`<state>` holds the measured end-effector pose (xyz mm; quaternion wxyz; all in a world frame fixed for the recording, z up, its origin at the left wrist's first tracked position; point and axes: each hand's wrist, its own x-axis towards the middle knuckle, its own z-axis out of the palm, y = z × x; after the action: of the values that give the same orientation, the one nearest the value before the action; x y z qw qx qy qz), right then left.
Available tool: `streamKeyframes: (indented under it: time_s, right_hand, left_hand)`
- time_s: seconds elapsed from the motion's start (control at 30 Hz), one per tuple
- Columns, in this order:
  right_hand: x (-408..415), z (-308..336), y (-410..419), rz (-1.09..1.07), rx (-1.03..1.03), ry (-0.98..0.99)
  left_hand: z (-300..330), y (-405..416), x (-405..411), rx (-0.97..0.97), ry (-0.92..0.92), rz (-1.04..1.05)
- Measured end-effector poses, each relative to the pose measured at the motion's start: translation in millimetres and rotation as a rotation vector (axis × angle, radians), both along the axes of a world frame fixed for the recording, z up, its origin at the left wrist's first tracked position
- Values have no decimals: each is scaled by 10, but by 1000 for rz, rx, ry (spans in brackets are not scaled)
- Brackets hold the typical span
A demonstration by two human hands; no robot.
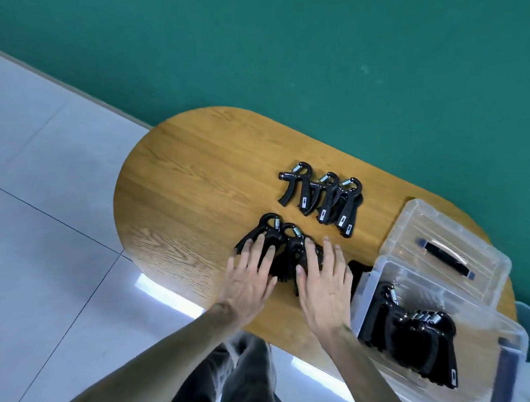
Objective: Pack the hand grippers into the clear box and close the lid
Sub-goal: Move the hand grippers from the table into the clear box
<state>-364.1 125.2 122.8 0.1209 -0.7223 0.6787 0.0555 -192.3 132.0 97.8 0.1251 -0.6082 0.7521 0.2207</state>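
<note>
Wooden table [193, 172] by a green wall: some grippers already lie in the box [433, 392], right of the right hand [325, 286]. Both it and the left hand [253, 274] press flat-fingered on the near row [277, 239]; the far row [322, 196] waits beyond, lid [446, 233] still off.

Both hands, left [252, 277] and right [325, 286], cover much of the near row of grippers [274, 235], so their count and handles cannot be told. The grippers in the box [413, 339] merge into one dark mass, number unclear. The box's [366, 300] right end is blurred. Both forearms run off the bottom edge.
</note>
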Motion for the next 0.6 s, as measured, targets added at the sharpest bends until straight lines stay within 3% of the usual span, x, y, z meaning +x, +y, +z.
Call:
streamKeyframes:
  time_s: [0.33,0.6]
  right_hand:
    - [3,-447,-661,151,100,77]
    - [68,-905,-1441,236,80,69]
  left_hand:
    - [-602,-269,84,63,-59,66]
    - [-1057,-633,2,67,3,117]
